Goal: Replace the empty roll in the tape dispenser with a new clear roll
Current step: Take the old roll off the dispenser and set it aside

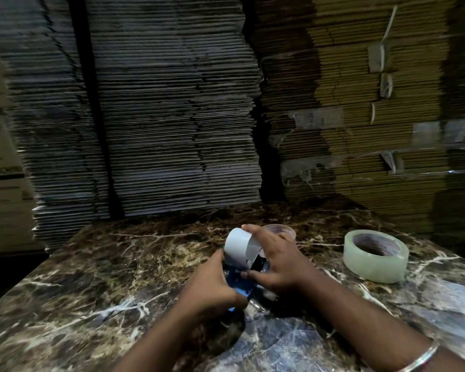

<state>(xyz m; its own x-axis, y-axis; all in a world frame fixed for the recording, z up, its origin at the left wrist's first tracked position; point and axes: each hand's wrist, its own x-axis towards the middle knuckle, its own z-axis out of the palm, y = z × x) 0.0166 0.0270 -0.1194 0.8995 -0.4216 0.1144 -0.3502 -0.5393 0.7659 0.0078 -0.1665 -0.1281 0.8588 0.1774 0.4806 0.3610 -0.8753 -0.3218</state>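
A blue tape dispenser is held above the marble table near its middle. My left hand grips its blue handle from the left. On the dispenser sits a white, empty roll core. My right hand holds this core, fingers over its top and thumb below at the side. A new clear tape roll lies flat on the table to the right, apart from both hands.
A small clear ring or cup stands just behind my right hand. Tall stacks of flattened cardboard rise behind the table. A printed carton stands at the left. A bangle is on my right wrist.
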